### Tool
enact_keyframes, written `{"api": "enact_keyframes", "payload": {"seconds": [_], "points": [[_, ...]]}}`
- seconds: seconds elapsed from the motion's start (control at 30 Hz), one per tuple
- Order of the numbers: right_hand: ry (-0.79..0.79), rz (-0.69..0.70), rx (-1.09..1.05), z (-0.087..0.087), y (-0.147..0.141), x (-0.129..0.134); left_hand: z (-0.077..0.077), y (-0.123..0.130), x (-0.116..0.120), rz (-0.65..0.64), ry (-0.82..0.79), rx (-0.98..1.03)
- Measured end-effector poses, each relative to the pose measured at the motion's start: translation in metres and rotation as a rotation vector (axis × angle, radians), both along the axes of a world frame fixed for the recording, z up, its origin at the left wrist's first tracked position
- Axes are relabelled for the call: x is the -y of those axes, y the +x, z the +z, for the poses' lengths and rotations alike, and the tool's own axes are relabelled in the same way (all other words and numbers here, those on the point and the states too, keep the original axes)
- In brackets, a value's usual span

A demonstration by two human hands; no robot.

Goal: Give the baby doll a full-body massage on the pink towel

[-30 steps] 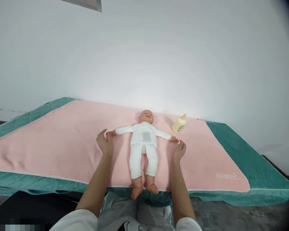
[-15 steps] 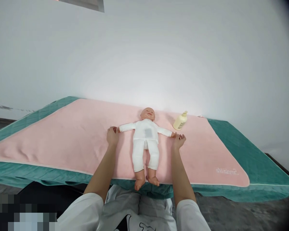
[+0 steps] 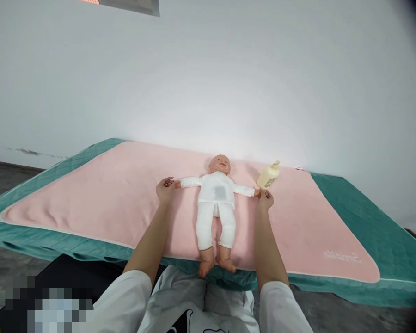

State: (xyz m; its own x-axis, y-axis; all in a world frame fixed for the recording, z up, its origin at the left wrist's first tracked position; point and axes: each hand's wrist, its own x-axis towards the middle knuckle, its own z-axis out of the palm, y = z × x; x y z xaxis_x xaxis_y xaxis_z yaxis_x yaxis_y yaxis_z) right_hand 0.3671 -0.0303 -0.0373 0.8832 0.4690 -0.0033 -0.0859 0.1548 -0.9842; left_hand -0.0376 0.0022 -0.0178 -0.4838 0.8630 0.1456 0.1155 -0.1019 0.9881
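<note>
Both hands slid farther out, doll (image 3: 217,203) arms stretched wider

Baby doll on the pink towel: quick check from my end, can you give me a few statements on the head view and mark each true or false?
1. The baby doll lies face up on the pink towel with its arms spread out. True.
2. The left hand is at the end of one doll arm and the right hand at the end of the other. True.
3. The right hand is lifting the lotion bottle. False: the bottle lies on the towel beyond that hand.
4. The doll wears a green outfit. False: it is white.
5. The doll's bare feet reach the near edge of the towel. True.
</note>
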Motion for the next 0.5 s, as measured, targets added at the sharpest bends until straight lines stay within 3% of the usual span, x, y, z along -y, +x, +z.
{"api": "enact_keyframes", "payload": {"seconds": [0.23,0.5], "points": [[0.094,0.029,-0.002,-0.010,-0.004,0.017,-0.004,-0.001,-0.035,-0.009,0.020,0.333],[0.147,0.086,0.004,-0.016,-0.003,0.018,-0.017,-0.004,-0.037,-0.075,0.028,0.486]]}}
